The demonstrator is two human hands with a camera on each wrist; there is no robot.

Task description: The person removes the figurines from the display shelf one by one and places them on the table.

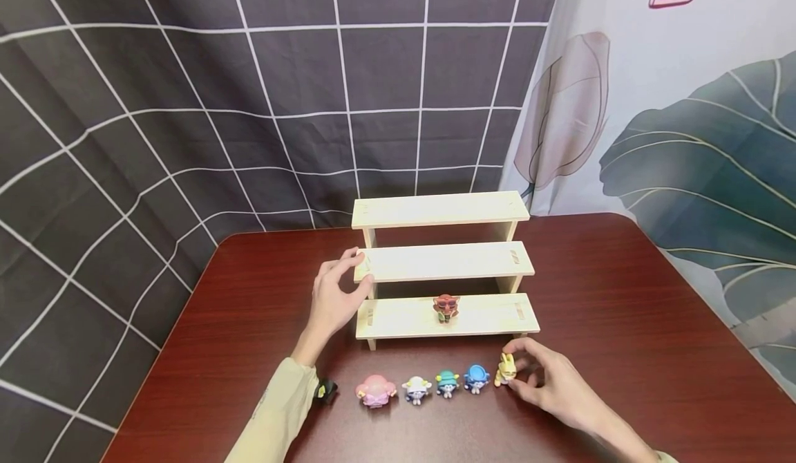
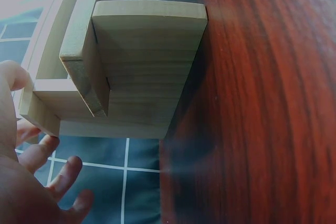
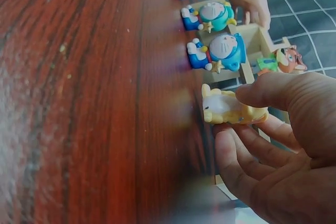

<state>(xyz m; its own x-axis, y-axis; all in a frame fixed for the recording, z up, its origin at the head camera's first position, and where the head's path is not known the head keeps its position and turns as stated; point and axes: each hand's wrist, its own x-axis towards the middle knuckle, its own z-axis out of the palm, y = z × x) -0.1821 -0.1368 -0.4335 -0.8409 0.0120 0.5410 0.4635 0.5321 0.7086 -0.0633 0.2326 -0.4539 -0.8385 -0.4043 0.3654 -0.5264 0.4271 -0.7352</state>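
My left hand [image 1: 336,298] grips the left end of the middle step of a three-tier wooden display shelf [image 1: 444,262], with thumb at the front edge and fingers farther back. In the left wrist view that step's end [image 2: 39,109] sits between thumb and fingers. My right hand [image 1: 550,383] pinches a small yellow figurine [image 1: 506,368] with long ears. It is upright at the right end of a row; whether it touches the table cannot be told. Beside it stands a blue figurine [image 1: 476,379]. A reddish-brown figurine with sunglasses [image 1: 445,307] stands on the lowest step.
Farther left in the row are a teal-hatted figurine [image 1: 447,383], a white-hatted figurine [image 1: 417,390] and a pink figurine [image 1: 376,390]. A dark figurine [image 1: 325,390] lies partly behind the left sleeve. A gridded curtain [image 1: 298,90] hangs behind the dark red table [image 1: 249,276].
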